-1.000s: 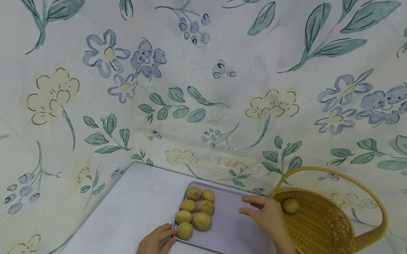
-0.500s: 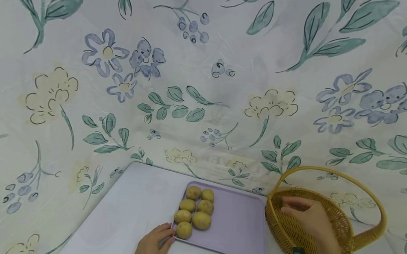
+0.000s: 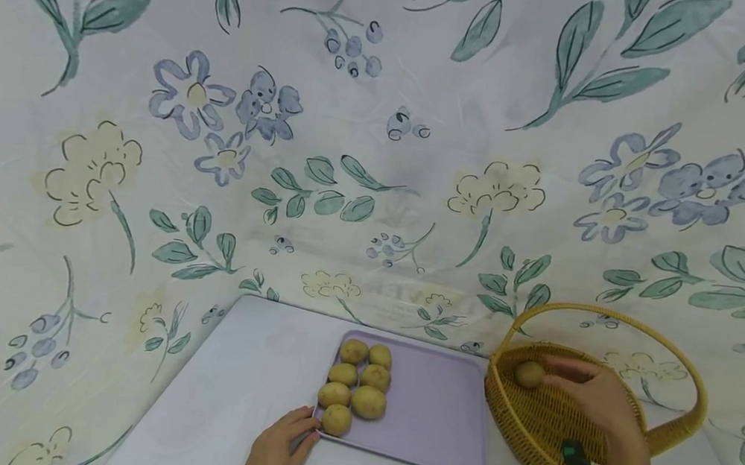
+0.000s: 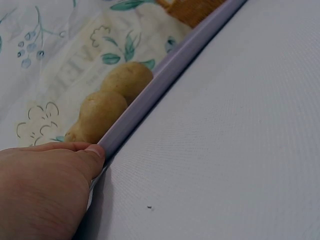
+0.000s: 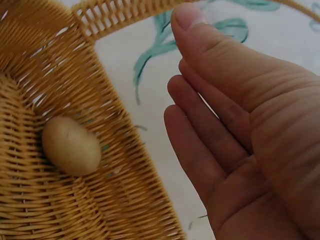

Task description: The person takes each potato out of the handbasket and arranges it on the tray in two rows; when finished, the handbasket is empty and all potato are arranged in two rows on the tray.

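My left hand (image 3: 281,444) pinches the near left corner of a lilac tray (image 3: 432,410); in the left wrist view the thumb lies along its rim (image 4: 150,97). Several potatoes (image 3: 368,403) stand in two columns on the tray's left side. A single potato (image 3: 529,375) lies inside the yellow wicker basket (image 3: 521,438). Over that basket is my right hand (image 3: 599,400), its fingertips just right of the lone potato in the head view. The right wrist view shows this hand (image 5: 260,145) with extended fingers, thumb apart and nothing held, the potato (image 5: 71,146) off to the side.
The basket's tall arched handle (image 3: 614,316) rises over the right arm. Under everything is a white table (image 3: 253,356), backed by a floral cloth (image 3: 355,133). The basket stands close to the tray's right edge.
My right hand has moved right from over the tray into the space above the basket, passing in front of the lone potato, which shows again now. The left hand stays at the tray corner.
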The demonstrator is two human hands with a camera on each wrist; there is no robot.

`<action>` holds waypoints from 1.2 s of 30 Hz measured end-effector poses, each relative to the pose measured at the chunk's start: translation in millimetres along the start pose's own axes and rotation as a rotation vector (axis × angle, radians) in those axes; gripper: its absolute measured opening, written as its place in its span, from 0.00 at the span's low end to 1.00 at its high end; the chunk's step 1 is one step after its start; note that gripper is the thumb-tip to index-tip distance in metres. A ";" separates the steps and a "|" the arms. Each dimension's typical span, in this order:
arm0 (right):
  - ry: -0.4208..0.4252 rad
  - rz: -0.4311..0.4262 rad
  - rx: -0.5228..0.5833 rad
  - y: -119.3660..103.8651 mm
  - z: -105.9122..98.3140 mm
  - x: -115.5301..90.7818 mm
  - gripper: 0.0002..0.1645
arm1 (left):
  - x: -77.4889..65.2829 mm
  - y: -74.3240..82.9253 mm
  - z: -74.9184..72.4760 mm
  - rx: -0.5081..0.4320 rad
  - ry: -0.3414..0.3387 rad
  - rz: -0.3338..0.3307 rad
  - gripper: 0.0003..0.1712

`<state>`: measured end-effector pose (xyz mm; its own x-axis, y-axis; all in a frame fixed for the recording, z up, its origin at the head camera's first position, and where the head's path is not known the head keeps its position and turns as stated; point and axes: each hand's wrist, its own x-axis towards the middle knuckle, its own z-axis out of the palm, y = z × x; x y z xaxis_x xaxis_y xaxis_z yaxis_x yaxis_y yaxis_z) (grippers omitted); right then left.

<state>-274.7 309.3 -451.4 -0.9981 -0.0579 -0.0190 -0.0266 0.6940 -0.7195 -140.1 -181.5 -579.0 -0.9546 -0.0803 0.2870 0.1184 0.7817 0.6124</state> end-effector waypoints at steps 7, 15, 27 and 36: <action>-0.021 0.043 -0.025 8.0 3.8 9.5 0.36 | 0.5 -0.4 -0.5 -0.008 0.000 0.000 0.10; -0.016 0.009 -0.038 13.3 7.7 20.2 0.34 | 1.2 -0.9 0.6 -0.009 -0.008 -0.015 0.10; -0.050 0.018 -0.110 26.6 17.1 31.2 0.37 | 1.1 -0.6 0.2 -0.009 -0.023 -0.018 0.10; -0.063 -0.047 -0.200 33.6 21.2 34.8 0.35 | 1.4 -0.7 0.2 0.004 -0.024 -0.007 0.10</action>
<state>-309.2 315.4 -491.0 -0.9903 -0.1338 -0.0365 -0.0895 0.8176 -0.5688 -141.6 -182.0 -579.2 -0.9616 -0.0708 0.2652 0.1110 0.7834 0.6116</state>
